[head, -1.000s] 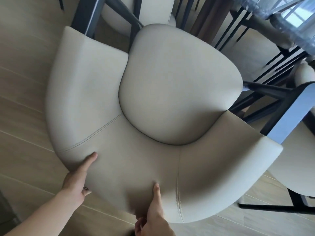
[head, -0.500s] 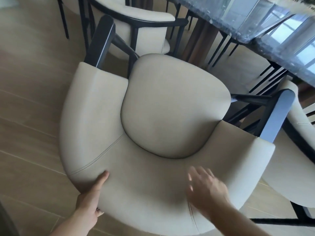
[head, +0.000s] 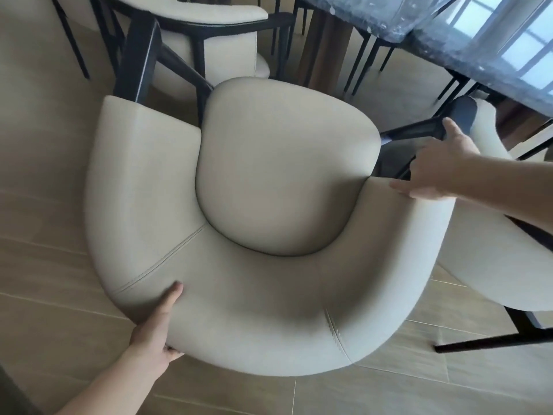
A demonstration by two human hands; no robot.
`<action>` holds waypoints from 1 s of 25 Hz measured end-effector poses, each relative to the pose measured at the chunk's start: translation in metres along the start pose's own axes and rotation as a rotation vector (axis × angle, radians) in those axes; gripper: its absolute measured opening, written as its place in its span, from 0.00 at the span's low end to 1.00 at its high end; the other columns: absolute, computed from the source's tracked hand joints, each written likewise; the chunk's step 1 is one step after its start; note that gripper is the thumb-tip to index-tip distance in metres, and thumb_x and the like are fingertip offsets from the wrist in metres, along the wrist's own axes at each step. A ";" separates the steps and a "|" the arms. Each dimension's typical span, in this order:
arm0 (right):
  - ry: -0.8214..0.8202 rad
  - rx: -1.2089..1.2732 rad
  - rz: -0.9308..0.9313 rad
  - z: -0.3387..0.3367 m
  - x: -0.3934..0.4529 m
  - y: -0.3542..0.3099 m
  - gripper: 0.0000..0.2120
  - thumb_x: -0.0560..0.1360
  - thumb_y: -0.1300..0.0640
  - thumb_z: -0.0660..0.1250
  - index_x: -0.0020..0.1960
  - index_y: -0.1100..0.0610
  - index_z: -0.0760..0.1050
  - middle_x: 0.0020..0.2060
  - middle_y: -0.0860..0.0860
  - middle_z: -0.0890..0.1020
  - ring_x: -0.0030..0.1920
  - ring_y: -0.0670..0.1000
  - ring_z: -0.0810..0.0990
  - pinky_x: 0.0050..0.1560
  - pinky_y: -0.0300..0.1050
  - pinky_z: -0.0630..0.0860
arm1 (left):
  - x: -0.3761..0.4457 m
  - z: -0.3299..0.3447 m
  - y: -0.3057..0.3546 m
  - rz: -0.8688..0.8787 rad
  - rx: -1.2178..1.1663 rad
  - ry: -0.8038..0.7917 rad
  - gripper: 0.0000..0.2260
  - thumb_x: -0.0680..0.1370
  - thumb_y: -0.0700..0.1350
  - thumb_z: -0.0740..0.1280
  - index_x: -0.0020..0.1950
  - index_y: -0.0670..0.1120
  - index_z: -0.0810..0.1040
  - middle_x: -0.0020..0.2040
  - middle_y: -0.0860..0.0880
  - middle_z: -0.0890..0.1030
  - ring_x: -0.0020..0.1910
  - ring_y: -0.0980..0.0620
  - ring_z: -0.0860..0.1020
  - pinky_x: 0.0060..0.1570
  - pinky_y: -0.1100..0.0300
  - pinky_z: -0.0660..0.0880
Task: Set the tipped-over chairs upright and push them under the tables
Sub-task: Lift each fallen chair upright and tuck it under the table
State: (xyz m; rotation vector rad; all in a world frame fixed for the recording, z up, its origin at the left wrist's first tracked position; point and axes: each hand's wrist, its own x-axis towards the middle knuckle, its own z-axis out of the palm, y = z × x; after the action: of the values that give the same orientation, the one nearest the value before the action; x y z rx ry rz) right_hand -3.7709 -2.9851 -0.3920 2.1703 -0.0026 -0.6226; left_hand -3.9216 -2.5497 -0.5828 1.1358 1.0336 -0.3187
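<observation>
The fingers of my left hand (head: pixel 155 330) curl under the round back edge of the cream chair (head: pixel 269 205), and my thumb lies flat on top of the soft padding, so this hand grips the back. The fingers of my right hand (head: pixel 440 169) are straight and spread. The thumb points up toward the dark end of the armrest (head: pixel 460 115), and the other fingers rest on the cream padding of the right arm. This hand touches the chair but I do not think it grips it.

The chair stands on its legs on the tan tile floor (head: pixel 45 205). I look down into its seat. It sits between two other cream chairs: one at the top (head: pixel 209 19) and one on the right (head: pixel 490 265). Both are upright too.

The dark shiny table (head: pixel 449 46) is up and to the right. My chair is near it, but its seat is not under the table top.

So I think the lifting part is done for this chair. The pushing part is left. I need to slide it toward the table, and I must watch the chair on the right, because it is very close. I cannot see if other chairs are tipped over somewhere else.
</observation>
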 end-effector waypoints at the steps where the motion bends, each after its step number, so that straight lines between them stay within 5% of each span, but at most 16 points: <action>1: -0.049 -0.022 -0.011 -0.001 0.000 0.001 0.39 0.77 0.32 0.35 0.58 0.46 0.81 0.59 0.45 0.80 0.75 0.51 0.61 0.73 0.70 0.36 | 0.000 0.000 0.001 -0.009 0.009 0.001 0.33 0.67 0.57 0.79 0.69 0.52 0.73 0.61 0.48 0.81 0.59 0.43 0.79 0.60 0.37 0.75; 5: -0.051 -0.002 0.022 0.002 -0.010 -0.008 0.39 0.77 0.33 0.35 0.72 0.48 0.73 0.70 0.48 0.71 0.78 0.51 0.52 0.69 0.73 0.31 | 0.003 -0.005 -0.005 -0.032 0.002 -0.005 0.34 0.65 0.57 0.79 0.69 0.54 0.73 0.61 0.48 0.82 0.59 0.43 0.79 0.58 0.38 0.75; 9: -0.112 0.092 0.049 0.006 -0.025 -0.020 0.39 0.77 0.32 0.38 0.69 0.52 0.75 0.69 0.51 0.69 0.74 0.51 0.55 0.64 0.84 0.44 | 0.006 -0.019 -0.021 -0.090 -0.015 0.018 0.36 0.64 0.57 0.80 0.70 0.53 0.73 0.61 0.47 0.82 0.58 0.41 0.80 0.53 0.39 0.77; 16: -0.159 0.094 0.042 0.004 -0.040 -0.033 0.38 0.76 0.32 0.39 0.69 0.52 0.74 0.69 0.50 0.68 0.72 0.51 0.55 0.61 0.86 0.47 | 0.011 -0.035 -0.010 -0.076 0.043 0.063 0.41 0.57 0.58 0.81 0.68 0.52 0.72 0.60 0.46 0.82 0.57 0.41 0.80 0.56 0.36 0.76; 21: -0.183 0.150 0.026 -0.006 -0.050 -0.040 0.34 0.78 0.35 0.40 0.65 0.51 0.76 0.64 0.52 0.69 0.69 0.52 0.58 0.60 0.87 0.47 | 0.019 -0.043 0.007 -0.085 0.070 0.074 0.47 0.52 0.58 0.82 0.70 0.53 0.72 0.60 0.43 0.82 0.56 0.39 0.80 0.54 0.35 0.76; 25: -0.198 0.132 0.008 0.003 -0.053 -0.045 0.35 0.75 0.35 0.36 0.60 0.47 0.77 0.49 0.51 0.65 0.58 0.53 0.59 0.58 0.88 0.48 | 0.040 -0.046 0.021 -0.096 0.134 0.087 0.51 0.47 0.61 0.83 0.68 0.50 0.72 0.58 0.45 0.82 0.56 0.40 0.81 0.57 0.35 0.75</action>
State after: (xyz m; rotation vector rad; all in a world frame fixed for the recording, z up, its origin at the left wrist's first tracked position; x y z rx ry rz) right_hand -3.8281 -2.9479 -0.4042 2.2241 -0.1626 -0.8514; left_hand -3.9101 -2.4902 -0.6047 1.2308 1.1593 -0.4234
